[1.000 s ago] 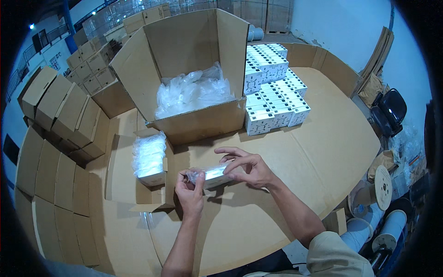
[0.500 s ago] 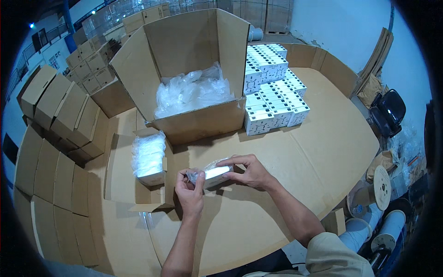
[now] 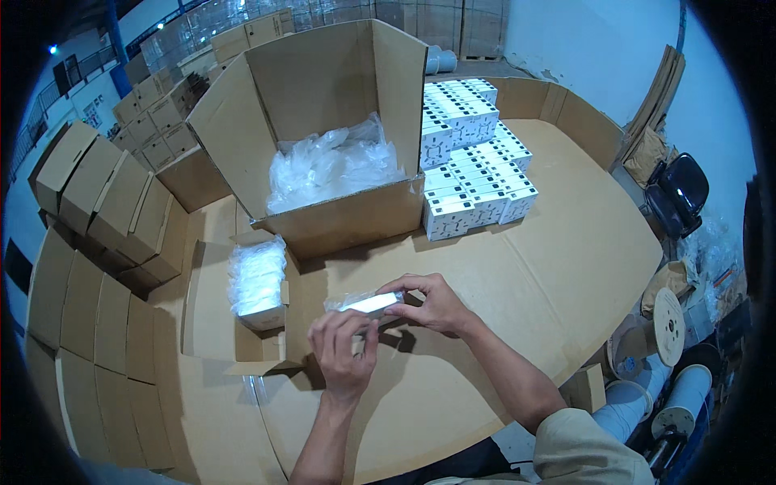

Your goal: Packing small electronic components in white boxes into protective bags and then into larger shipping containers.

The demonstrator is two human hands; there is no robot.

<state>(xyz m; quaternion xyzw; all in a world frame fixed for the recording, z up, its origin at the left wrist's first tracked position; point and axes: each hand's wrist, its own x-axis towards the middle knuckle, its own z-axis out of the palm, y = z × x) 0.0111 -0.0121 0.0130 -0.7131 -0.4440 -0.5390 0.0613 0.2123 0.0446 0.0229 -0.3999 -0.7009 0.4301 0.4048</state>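
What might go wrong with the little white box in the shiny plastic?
The clear plastic looks slick, so the wrapped box might slip from the right hand. Also, the left hand is near the small open carton, so a careless bump could jostle the wrapped packs inside.

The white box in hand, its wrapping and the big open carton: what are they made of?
White box: perhaps card or plastic, by its flat faces; glare leaves the finish unclear. Wrapping: seemingly thin, glossy clear plastic, crinkled and see-through. Big open carton: matte brown cardboard, likely corrugated, by its stiff folded panels.
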